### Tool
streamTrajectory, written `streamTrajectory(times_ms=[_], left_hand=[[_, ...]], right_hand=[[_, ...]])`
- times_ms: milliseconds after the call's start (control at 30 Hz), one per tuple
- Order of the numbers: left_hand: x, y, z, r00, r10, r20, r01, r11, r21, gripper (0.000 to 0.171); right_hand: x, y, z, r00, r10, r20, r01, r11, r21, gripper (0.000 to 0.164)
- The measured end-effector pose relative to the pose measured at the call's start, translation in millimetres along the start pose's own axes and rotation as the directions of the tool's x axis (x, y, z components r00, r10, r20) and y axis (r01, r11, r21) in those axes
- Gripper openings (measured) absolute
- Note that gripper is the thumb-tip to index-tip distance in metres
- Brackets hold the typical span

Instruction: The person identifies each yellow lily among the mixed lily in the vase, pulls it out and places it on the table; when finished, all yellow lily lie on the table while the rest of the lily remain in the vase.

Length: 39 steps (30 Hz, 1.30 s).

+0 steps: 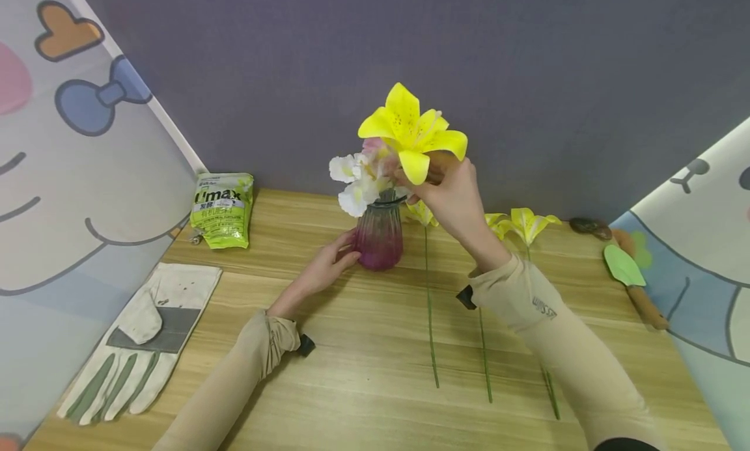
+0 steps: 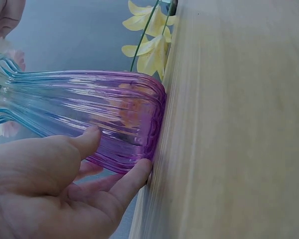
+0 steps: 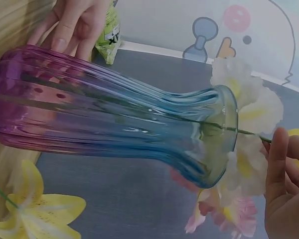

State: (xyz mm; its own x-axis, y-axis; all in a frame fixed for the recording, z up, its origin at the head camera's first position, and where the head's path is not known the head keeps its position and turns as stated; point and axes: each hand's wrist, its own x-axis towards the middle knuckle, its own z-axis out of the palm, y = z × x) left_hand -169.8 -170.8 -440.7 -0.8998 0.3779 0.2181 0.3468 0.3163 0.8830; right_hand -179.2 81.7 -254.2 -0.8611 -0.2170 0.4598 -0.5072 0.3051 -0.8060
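Note:
A ribbed glass vase [image 1: 379,243], purple at the base and bluish toward its flared mouth, stands upright on the table. My left hand [image 1: 323,267] holds its lower left side, with thumb and fingers against the purple glass [image 2: 124,114]. Above the mouth, my right hand [image 1: 456,200] pinches the green stem [image 3: 249,133] of a large yellow lily [image 1: 410,132]. In the right wrist view that stem runs through the mouth and down inside the vase. White flowers [image 1: 356,181] and a pink flower [image 3: 234,214] cluster at the vase's mouth, partly behind the lily and hand.
More yellow lilies [image 1: 527,224] with long stems lie right of the vase, partly under my right arm. A green fertilizer bag [image 1: 222,210] and a work glove [image 1: 143,340] are on the left. A small green-bladed trowel [image 1: 624,265] and dark stones [image 1: 590,227] lie far right.

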Motion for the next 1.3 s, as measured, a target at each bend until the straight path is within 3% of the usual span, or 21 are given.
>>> streamTrajectory(times_ms=[200,400,833,1167,1300], left_hand=[[0.3,2.7,-0.3,1.0,-0.014,0.006,0.014,1.0,-0.007,0.056],[0.3,1.7,-1.1,0.999,-0.036,0.007,0.036,0.998,0.042,0.06],[-0.3,2.9,-3.0,0.998,-0.07,0.004,0.069,0.993,0.097,0.062],[-0.4,1.0,-2.0,0.999,-0.048,-0.001,0.048,0.996,0.081,0.061],[-0.5,2.5,-2.2,0.998,-0.059,-0.002,0.059,0.995,0.078,0.061]], right_hand=[[-4.2,10.1,-2.5,0.999,-0.01,-0.054,0.011,1.0,0.012,0.018],[-4.4,22.6,-5.0,0.994,-0.009,-0.108,0.024,0.989,0.143,0.018],[-3.0,39.3,-0.9,0.975,-0.097,-0.201,0.154,0.944,0.291,0.009],[-4.0,50.2,8.6,0.953,-0.027,-0.301,0.179,0.852,0.492,0.01],[-3.8,51.9,9.8,0.947,-0.031,-0.32,0.198,0.841,0.504,0.008]])
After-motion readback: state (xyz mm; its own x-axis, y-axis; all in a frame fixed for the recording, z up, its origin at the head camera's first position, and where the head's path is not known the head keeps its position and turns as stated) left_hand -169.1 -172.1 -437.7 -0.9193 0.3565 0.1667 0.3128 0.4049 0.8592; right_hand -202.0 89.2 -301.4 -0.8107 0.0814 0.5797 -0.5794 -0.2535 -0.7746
